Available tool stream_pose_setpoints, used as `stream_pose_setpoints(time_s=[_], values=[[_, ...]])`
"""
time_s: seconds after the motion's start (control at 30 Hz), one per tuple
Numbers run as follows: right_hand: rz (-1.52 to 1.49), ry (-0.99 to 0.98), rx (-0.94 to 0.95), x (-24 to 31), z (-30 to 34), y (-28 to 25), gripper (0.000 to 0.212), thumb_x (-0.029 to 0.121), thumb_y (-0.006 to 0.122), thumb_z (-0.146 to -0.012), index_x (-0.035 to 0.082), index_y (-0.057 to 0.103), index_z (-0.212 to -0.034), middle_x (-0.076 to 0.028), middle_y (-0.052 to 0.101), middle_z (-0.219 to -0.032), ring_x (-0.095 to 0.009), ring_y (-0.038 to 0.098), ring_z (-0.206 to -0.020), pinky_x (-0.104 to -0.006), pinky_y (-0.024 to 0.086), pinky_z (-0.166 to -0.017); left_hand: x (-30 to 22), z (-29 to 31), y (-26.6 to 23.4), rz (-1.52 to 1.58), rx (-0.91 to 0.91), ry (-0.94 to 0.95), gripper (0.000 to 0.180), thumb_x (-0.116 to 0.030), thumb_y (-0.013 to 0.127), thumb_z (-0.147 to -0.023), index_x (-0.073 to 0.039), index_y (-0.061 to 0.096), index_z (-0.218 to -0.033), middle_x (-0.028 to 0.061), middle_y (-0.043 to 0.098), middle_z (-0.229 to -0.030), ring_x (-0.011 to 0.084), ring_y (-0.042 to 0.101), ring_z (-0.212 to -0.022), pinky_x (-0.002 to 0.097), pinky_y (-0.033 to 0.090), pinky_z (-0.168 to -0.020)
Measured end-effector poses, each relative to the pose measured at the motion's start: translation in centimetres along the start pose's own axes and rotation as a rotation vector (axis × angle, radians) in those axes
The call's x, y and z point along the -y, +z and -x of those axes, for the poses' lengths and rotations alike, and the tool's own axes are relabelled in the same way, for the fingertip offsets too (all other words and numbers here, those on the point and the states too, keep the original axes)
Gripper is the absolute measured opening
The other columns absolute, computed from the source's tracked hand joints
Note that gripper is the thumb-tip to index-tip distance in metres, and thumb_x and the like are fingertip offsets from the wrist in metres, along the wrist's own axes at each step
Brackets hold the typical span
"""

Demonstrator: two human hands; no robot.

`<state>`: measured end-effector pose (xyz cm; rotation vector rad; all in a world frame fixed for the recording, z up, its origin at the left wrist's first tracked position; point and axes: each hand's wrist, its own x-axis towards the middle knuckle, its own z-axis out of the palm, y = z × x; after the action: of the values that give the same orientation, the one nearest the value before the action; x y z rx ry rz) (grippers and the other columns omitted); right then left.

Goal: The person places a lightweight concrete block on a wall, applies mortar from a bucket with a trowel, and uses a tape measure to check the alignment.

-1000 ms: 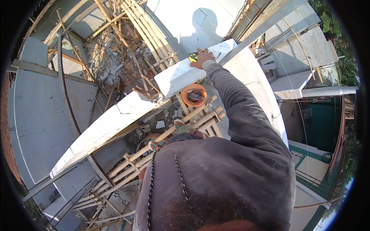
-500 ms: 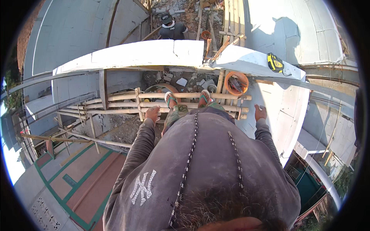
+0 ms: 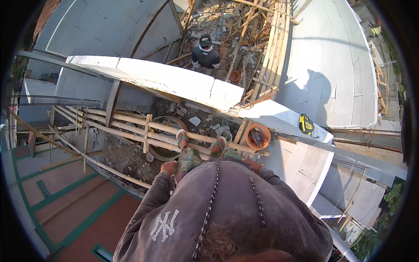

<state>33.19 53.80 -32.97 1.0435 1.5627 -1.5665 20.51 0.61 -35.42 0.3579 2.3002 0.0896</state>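
My left hand (image 3: 168,167) is beside my left thigh, at the camouflage trousers (image 3: 189,160). Its fingers are too unclear to read. Close by the right thigh is my right hand (image 3: 253,165), partly covered by my body and sleeve, so its fingers cannot be made out. I see nothing held in either hand. My sandalled feet (image 3: 182,140) stand on bamboo poles (image 3: 200,138) laid side by side. Ahead of my right foot sits an orange bucket (image 3: 249,139) with tools in it. A yellow and black tape measure (image 3: 306,124) lies on the white block wall top (image 3: 279,114).
A long white wall top (image 3: 148,78) crosses in front of me. Beyond it, lower down, a person (image 3: 205,54) is among rubble and timber. More bamboo poles (image 3: 275,48) run away at the right. Below left are a round tub (image 3: 159,150) and a reddish roof with green strips (image 3: 83,196).
Both hands have come in from out at my sides to beside my thighs. The view has turned and tilted, showing more of the person and rubble beyond the wall.
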Motion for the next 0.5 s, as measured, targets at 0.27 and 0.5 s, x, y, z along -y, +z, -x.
stream_pose_setpoints(time_s=[0.27,0.5], values=[[-0.215,0.008,0.11,-0.8,-0.9,-1.8,0.044,0.037,0.06,-0.093,0.01,0.061,-0.128,-0.015,0.068,-0.116,-0.026,0.066,-0.102,-0.0352,0.052,-0.088,-3.1,-0.7,-2.6,1.037,-0.121,-0.505,0.039,-0.038,0.069,-0.087,-0.004,0.073,-0.105,0.0109,0.075,-0.097,0.0224,0.071,-0.087,0.0358,0.053,-0.08],[0.338,0.067,0.0,-2.4,1.2,-1.2,0.04,0.026,0.062,-0.09,0.007,0.063,-0.124,-0.012,0.068,-0.106,-0.023,0.065,-0.092,-0.0331,0.052,-0.081,1.8,-0.3,2.0,1.175,-0.13,-0.608,0.039,-0.036,0.073,-0.084,-0.003,0.075,-0.103,0.0119,0.075,-0.095,0.0226,0.07,-0.087,0.0357,0.053,-0.081]])
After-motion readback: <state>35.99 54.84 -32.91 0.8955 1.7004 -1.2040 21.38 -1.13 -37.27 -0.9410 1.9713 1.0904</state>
